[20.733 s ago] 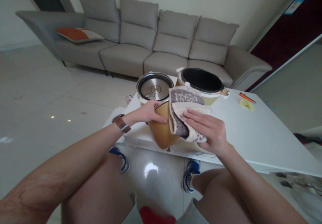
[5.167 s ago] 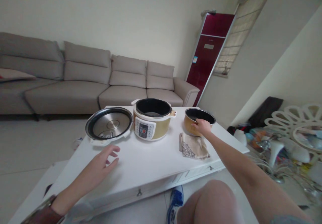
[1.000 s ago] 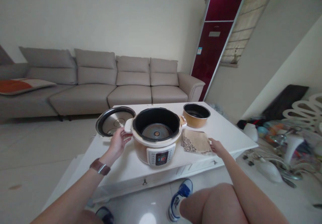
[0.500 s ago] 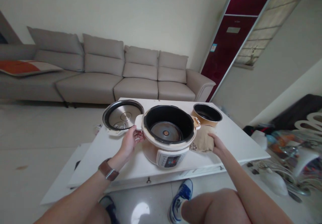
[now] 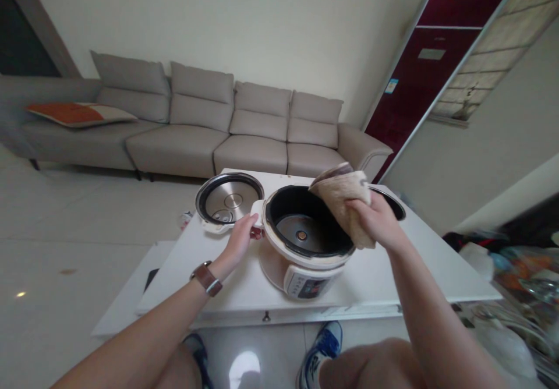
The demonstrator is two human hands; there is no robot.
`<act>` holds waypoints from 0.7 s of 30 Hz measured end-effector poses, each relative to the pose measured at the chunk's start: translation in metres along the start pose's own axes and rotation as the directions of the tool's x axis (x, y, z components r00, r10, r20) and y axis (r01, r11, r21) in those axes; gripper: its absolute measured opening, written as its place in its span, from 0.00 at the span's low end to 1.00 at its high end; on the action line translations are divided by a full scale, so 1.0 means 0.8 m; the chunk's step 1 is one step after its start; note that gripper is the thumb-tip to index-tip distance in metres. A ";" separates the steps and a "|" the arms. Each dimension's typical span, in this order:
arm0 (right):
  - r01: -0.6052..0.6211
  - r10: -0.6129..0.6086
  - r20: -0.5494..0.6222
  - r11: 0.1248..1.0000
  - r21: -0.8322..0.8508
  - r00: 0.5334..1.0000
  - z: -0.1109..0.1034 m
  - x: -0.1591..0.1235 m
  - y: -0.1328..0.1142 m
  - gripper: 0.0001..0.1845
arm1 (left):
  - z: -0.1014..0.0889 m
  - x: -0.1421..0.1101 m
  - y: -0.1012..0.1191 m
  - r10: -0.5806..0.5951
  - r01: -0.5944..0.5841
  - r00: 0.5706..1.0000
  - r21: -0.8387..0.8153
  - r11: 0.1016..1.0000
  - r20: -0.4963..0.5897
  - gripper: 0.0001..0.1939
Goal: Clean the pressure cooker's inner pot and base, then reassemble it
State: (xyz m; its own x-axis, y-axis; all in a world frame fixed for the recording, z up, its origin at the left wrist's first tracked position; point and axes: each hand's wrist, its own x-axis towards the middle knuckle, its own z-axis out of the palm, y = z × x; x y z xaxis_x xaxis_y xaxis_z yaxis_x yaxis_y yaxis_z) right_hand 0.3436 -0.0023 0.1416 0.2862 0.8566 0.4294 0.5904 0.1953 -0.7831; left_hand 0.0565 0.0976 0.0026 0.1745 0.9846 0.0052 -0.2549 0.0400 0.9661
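A white electric pressure cooker [image 5: 279,264] with a dark, open interior stands on the white table [image 5: 192,284], its control panel facing me. My left hand [image 5: 244,233] is closed around the cooker's left side handle. In my right hand [image 5: 373,217] is a beige cloth [image 5: 343,194], lifted over the cooker's right rim and bunched in the fingers. The cloth hides the right handle. Left of the cooker lies its round lid [image 5: 231,200], metal inner side up. Behind my right hand, the inner pot [image 5: 395,205] shows only part of its rim.
Beyond the table runs a long grey sofa [image 5: 257,150] with an orange and white cushion [image 5: 78,114]. A dark red cabinet [image 5: 437,80] stands at the back right. Mixed clutter [image 5: 519,284] lies on the right. My shoes are below the table's front edge.
My right hand has raised the cloth from the table beside the cooker up over its right rim. My left hand stays on the handle. The whole view has shifted slightly.
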 end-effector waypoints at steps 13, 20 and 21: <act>-0.348 0.153 0.810 0.935 0.067 0.567 0.116 -0.001 -0.014 0.19 | -0.004 0.001 0.005 0.043 -0.046 0.997 0.044 0.998 0.062 0.18; -0.532 0.368 0.830 0.840 -0.104 0.418 0.079 0.008 -0.003 0.12 | -0.005 0.002 0.006 0.078 -0.081 0.992 0.030 0.996 0.096 0.19; -0.564 0.406 0.815 0.817 -0.120 0.413 0.069 0.011 -0.004 0.13 | -0.005 0.002 0.005 0.076 -0.078 0.993 0.029 0.997 0.089 0.20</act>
State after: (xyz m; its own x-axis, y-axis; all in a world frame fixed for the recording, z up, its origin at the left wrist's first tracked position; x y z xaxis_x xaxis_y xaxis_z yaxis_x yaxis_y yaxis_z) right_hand 0.3022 0.0309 0.1227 -0.2577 0.8226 -0.5069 0.4114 -0.3812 -0.8279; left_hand 0.0522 0.0999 0.0058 0.2389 0.9658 0.1013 -0.2404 -0.0422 0.9697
